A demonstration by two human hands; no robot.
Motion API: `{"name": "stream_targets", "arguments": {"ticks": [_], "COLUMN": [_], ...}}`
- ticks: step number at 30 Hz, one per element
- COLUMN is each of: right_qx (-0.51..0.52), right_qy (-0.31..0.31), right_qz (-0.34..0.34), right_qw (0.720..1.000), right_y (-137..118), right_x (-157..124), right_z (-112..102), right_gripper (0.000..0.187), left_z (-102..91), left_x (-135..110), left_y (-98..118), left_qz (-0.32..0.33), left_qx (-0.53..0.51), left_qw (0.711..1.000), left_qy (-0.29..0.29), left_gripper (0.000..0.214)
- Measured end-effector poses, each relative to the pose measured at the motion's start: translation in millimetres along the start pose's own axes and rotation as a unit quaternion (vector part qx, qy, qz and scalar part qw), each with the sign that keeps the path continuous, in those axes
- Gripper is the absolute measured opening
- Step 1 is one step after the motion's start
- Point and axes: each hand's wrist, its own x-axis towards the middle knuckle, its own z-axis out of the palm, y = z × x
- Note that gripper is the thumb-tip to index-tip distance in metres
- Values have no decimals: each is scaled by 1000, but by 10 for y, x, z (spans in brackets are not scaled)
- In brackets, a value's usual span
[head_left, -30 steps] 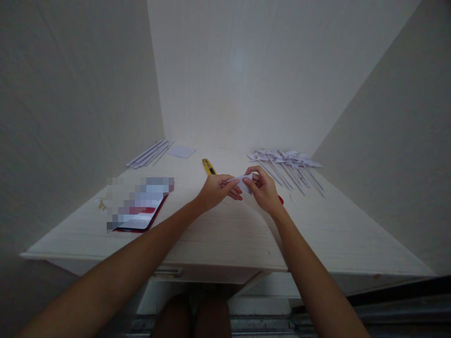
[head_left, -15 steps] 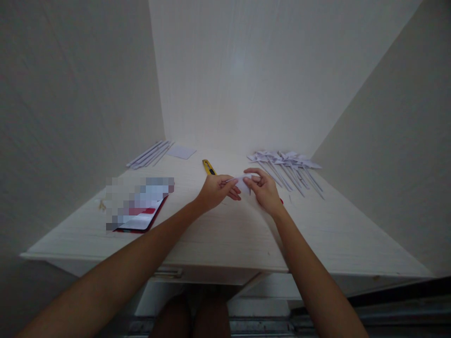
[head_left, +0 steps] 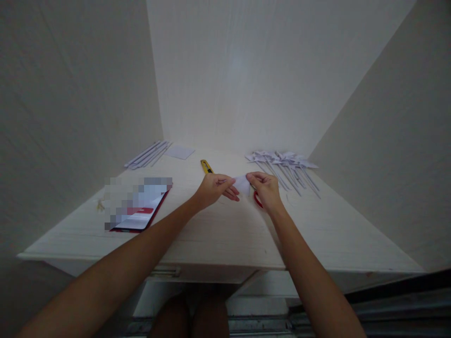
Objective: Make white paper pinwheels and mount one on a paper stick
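Both my hands meet over the middle of a pale wooden desk (head_left: 218, 239). My left hand (head_left: 213, 189) pinches the left side of a small white folded paper piece (head_left: 242, 184). My right hand (head_left: 266, 188) pinches its right side, fingers curled. The paper sits just above the desk top between the two hands. A red-handled object (head_left: 257, 200), probably scissors, lies on the desk partly hidden under my right hand.
A yellow utility knife (head_left: 206, 166) lies behind my left hand. A pile of several folded paper pinwheels on sticks (head_left: 285, 164) lies at the back right. Paper strips (head_left: 146, 154) and a white sheet (head_left: 180, 151) lie back left. A red-cased tablet (head_left: 139, 211) lies left.
My hands have shifted slightly with the paper; my right hand has turned, uncovering more of the red-handled object beneath it. The view has drifted a little.
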Motion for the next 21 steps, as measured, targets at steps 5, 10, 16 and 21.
{"name": "stream_targets", "arguments": {"ticks": [5,10,16,21], "right_qx": [-19,-34,-27,-69], "right_qy": [-29,-9,-69,-120], "right_qz": [-1,-8,-1,17], "right_qw": [999,999,997,990], "right_y": [15,26,12,46], "right_x": [-3,4,4,4], "right_z": [-8,-7,-8,-30], "right_gripper": [25,24,29,32], "left_z": [-30,-18,-32,-36], "left_x": [1,12,8,-6], "left_y": [-25,-38,-30,-4], "left_qz": [-4,-9,-14,-19], "left_qx": [2,-23,-13,-11], "left_qw": [1000,1000,1000,1000], "left_qy": [-4,-10,-8,-4], "left_gripper": [29,29,29,27]}}
